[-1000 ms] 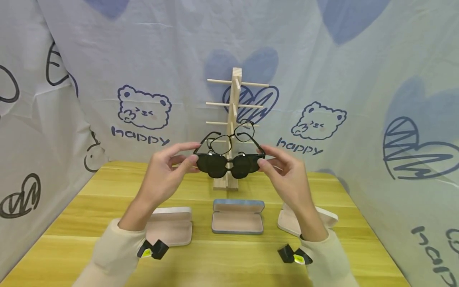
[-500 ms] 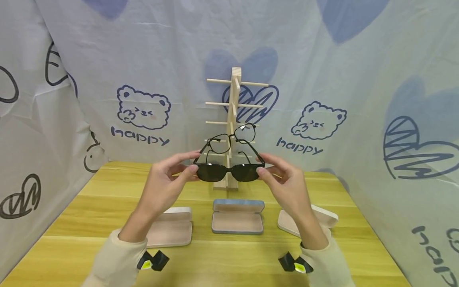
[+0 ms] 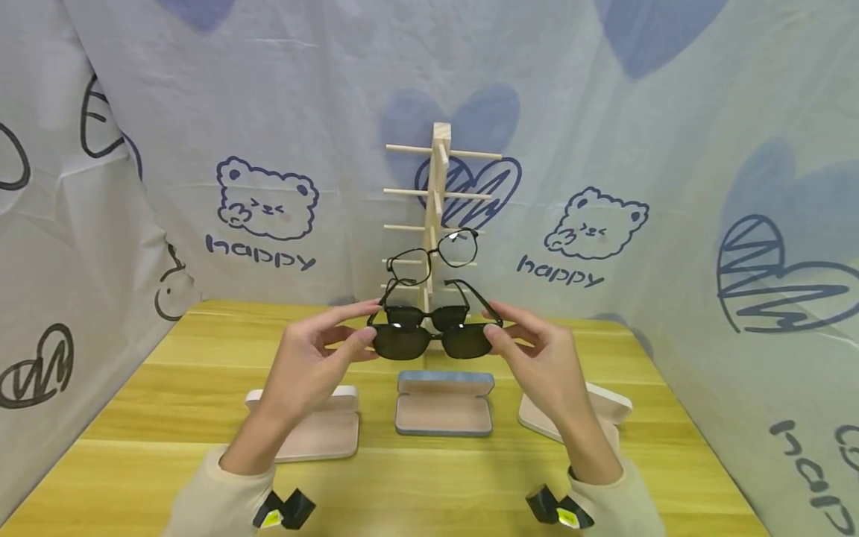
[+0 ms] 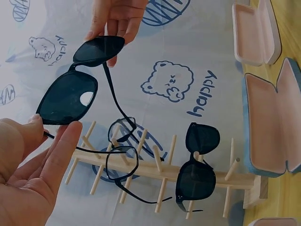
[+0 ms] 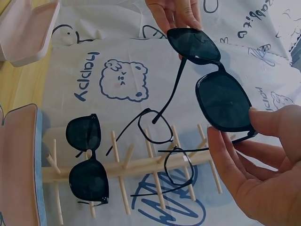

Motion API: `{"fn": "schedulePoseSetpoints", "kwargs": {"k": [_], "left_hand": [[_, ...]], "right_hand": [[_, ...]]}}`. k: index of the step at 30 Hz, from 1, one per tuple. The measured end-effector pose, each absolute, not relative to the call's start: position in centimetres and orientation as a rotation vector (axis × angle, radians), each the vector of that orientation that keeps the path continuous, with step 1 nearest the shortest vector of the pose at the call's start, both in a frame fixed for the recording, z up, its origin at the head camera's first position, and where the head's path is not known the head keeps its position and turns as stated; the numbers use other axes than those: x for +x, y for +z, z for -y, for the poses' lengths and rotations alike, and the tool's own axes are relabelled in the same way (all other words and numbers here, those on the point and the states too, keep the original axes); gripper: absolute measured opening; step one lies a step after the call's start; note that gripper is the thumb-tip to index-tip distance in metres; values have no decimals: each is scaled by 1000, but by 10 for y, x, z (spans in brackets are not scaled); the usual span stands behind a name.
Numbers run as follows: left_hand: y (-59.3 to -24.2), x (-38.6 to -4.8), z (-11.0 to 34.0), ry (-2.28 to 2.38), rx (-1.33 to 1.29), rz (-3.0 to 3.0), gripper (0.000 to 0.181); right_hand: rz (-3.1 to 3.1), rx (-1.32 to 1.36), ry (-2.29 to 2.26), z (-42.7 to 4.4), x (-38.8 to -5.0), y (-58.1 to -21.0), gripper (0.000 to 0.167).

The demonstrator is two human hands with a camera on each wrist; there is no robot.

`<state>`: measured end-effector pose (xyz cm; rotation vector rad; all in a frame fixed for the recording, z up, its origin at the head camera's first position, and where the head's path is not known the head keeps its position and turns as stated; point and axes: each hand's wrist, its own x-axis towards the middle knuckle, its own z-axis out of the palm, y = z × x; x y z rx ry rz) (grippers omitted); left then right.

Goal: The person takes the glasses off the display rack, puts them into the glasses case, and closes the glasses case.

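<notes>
1. Pinching one end of a pair of dark sunglasses [image 3: 401, 343] between thumb and fingers, a left hand [image 3: 314, 352] mirrors the right hand [image 3: 538, 355], which grips the opposite end.
2. Held lenses toward the wearer, the pair hangs in the air before a wooden stand [image 3: 439, 175], its temples pointing at the pegs.
3. On the stand, clear-lensed glasses [image 3: 458, 248] sit tilted above second sunglasses [image 5: 89, 181].
4. Below, an open blue case [image 3: 444, 415] lies between two open pale cases on a wooden table [image 3: 429, 488].
</notes>
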<state>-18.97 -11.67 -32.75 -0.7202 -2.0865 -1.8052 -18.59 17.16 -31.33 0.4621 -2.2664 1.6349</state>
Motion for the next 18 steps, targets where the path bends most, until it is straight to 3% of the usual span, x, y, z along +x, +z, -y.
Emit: {"fn": "schedulePoseSetpoints", "kwargs": {"k": [18], "left_hand": [[-355,-189,120,-1918,-655,2155,37]], "right_hand": [[2285,472,1641,-173,-187,-338,34]]}}
